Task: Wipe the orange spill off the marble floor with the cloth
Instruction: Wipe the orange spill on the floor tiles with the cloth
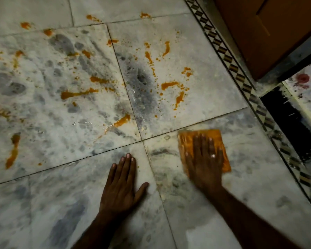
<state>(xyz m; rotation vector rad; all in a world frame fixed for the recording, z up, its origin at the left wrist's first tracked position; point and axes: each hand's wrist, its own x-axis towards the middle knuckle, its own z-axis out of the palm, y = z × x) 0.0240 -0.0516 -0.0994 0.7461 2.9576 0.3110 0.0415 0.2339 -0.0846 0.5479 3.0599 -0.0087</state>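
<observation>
Orange spill (79, 93) lies in streaks and drops across the grey-veined marble floor (43, 203), mostly on the two far tiles, with more streaks (170, 85) to the right and a long smear (13, 152) at the left. A folded orange cloth (188, 139) lies flat on the near right tile. My right hand (204, 159) presses flat on top of the cloth, fingers spread, a ring on one finger. My left hand (122, 180) rests palm down on the bare floor to the left of the cloth, holding nothing.
A patterned black-and-white border strip (241, 76) runs diagonally along the right. Beyond it stand a brown wooden door or cabinet (269, 33), a dark gap (293, 126) and a flower-patterned surface (307, 83).
</observation>
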